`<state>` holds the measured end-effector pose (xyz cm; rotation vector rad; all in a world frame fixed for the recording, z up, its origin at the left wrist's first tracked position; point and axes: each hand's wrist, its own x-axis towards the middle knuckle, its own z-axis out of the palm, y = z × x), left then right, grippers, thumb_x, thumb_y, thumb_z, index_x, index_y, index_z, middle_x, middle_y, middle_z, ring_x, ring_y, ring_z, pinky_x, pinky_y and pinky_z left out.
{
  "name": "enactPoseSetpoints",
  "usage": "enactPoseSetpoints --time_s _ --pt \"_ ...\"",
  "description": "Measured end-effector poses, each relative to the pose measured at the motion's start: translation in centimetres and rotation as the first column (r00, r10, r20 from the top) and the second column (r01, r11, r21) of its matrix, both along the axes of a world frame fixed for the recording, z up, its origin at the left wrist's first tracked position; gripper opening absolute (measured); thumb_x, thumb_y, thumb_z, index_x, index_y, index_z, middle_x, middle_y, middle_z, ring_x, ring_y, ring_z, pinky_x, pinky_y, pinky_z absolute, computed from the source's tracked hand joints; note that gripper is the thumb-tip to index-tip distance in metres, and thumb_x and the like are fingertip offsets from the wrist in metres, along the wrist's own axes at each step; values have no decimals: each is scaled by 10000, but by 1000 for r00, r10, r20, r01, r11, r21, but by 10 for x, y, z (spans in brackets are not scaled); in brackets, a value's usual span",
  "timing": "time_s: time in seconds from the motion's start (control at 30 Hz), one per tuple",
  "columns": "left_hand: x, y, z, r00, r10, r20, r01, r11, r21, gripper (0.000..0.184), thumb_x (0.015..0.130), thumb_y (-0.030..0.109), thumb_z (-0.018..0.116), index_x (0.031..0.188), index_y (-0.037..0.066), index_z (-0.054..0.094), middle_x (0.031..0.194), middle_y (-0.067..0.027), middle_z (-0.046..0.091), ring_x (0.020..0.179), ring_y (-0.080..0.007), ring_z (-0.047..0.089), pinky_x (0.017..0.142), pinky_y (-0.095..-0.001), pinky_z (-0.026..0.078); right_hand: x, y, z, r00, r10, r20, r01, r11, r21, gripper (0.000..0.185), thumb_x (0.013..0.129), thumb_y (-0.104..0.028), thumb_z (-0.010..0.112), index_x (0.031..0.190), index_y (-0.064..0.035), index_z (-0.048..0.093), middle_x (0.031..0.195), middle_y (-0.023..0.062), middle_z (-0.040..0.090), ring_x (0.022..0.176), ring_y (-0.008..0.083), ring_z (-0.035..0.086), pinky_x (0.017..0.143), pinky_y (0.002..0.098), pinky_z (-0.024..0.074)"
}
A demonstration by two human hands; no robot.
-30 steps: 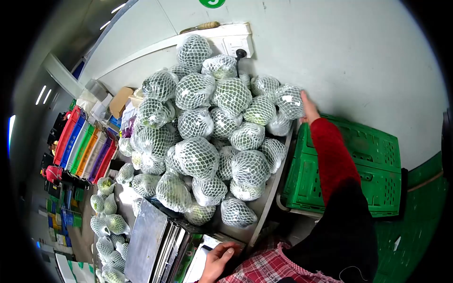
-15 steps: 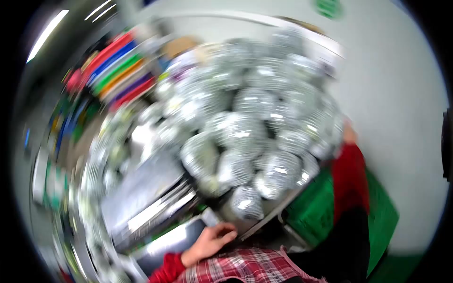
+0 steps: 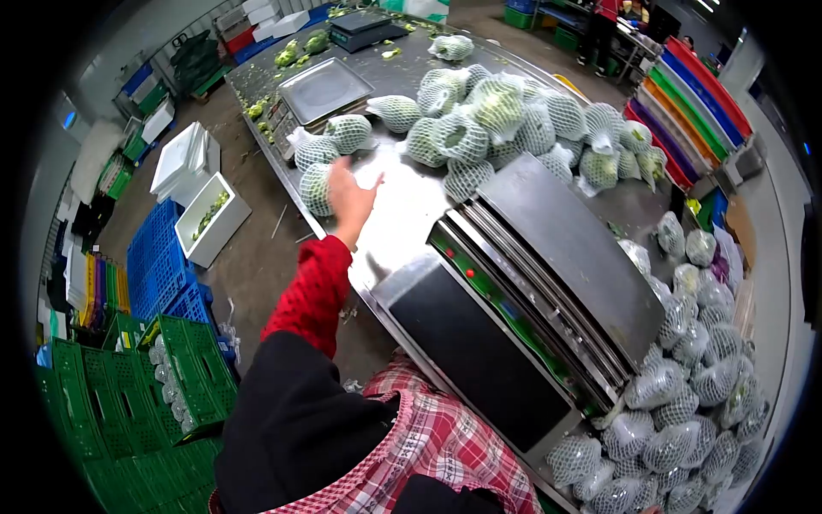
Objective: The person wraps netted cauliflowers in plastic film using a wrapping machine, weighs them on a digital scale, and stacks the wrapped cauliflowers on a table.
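My left hand (image 3: 349, 201) reaches over the metal table (image 3: 390, 227), thumb spread away from the fingers. It is beside a pale green vegetable in a white foam net (image 3: 315, 188); whether the fingers touch it is unclear. Two more netted vegetables (image 3: 348, 133) lie just beyond. A larger group of netted vegetables (image 3: 497, 107) is heaped to the right. In front of my body stands a wrapping machine (image 3: 569, 257) with rollers and a black plate (image 3: 479, 355). Of my right hand (image 3: 652, 510), only a sliver of skin seems to show at the bottom edge, near shiny film-wrapped vegetables (image 3: 672, 450).
A scale with a metal tray (image 3: 325, 89) and a dark scale (image 3: 364, 30) stand farther along the table. Green crates (image 3: 141, 385), blue crates (image 3: 158, 253) and a white foam box (image 3: 210, 221) are on the left floor. Coloured crates (image 3: 685, 103) are stacked right. A person (image 3: 604, 26) stands far back.
My view has swung left from the wrapped pile to the table. My left hand has gone from near my body to the netted vegetables; my right arm has nearly left view.
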<state>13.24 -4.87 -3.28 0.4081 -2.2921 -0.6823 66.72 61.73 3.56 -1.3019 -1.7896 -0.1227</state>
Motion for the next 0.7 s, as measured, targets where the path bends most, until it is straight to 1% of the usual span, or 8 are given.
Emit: enactPoseSetpoints --time_s 0.07,0.17,0.23,0.3,0.33,0.47,0.6,0.7 --pt "-32 -87 -33 902 351 251 -364 932 3 1081 627 646 762 1363 -42 373 1341 -256 467 1251 -409 444 1050 -466 358 -61 -25 -7 939 345 5 -343 929 137 299 911 -240 622 987 48 655 940 198 670 834 327 622 764 449 510" --pt "-35 -118 -9 806 153 571 -329 919 218 1054 612 543 803 1384 -15 352 1350 -254 465 1225 -414 486 1028 -462 395 -162 -84 -8 741 599 -304 -672 664 -328 458 996 -215 488 1396 -4 415 1383 143 492 1197 248 524 1021 346 403" --pt "-32 -137 -40 802 126 583 -299 931 210 1025 612 486 820 1385 -2 356 1320 -253 496 1193 -407 519 1020 -449 408 -235 -166 20 590 712 -382 -793 422 -439 387 944 -39 494 1331 -25 484 1258 115 557 1081 193 564 892 291 468" --pt "-40 -167 -78 977 5 213 -134 791 596 875 640 304 830 1349 14 405 1211 -212 577 1062 -363 605 884 -472 514 -277 -221 21 436 790 -432 -854 212 -475 350 920 -12 519 1268 -43 543 1130 71 603 977 131 581 802 247 471" --pt "-25 -148 -48 997 -50 64 -36 436 899 716 670 147 795 1289 10 463 1117 -154 612 931 -299 653 677 -447 589 -291 -241 18 401 825 -397 -834 149 -532 308 909 -7 533 1215 -31 568 1101 61 609 932 123 594 786 229 467" --pt "-14 -100 -20 936 -307 -171 269 311 911 591 724 26 706 1271 1 484 1103 -112 610 934 -199 638 684 -352 600 -341 -304 3 213 786 -580 -775 -226 -591 359 853 28 608 1208 5 564 1121 89 617 958 150 626 812 262 506" --pt "-25 45 57 592 -614 -522 599 -98 795 626 745 16 665 1332 -19 448 1204 -118 589 1031 -207 616 915 -316 500 -427 -317 37 -42 863 -504 -847 -298 -440 779 771 -95 723 1448 -52 339 1379 147 467 1216 282 517 989 381 441" --pt "-15 174 84 366 -830 -420 681 -68 729 641 786 46 646 1382 -19 417 1229 -103 572 1033 -168 583 916 -296 466 -449 -286 58 -81 772 -631 -871 -362 -332 839 801 -154 724 1473 -39 235 1379 165 444 1251 258 465 1021 364 405"
